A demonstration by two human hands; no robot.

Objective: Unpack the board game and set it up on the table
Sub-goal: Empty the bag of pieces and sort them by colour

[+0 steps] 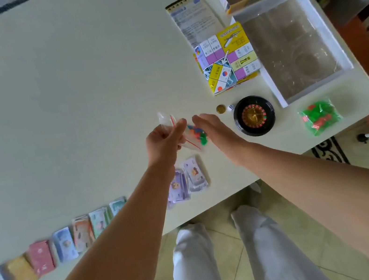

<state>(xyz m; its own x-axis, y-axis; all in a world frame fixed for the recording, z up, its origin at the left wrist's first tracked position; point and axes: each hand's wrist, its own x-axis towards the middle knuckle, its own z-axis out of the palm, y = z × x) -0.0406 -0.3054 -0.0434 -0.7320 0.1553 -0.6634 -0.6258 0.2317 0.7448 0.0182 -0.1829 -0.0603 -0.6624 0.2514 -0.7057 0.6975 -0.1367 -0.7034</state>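
the left hand pinches a small clear bag above the table. the bag's long axis slants far-left to near-right, with coloured pieces bunched at the near-right end. the right hand, fingers straight, grasps nothing just beside it. a coin, die and roulette wheel lie to the right; money stacks line the near edge.

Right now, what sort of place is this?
Probably a home room: pale tabletop spread with a folded colourful game board and small black roulette wheel, beige tiled floor, black-and-white patterned rug.
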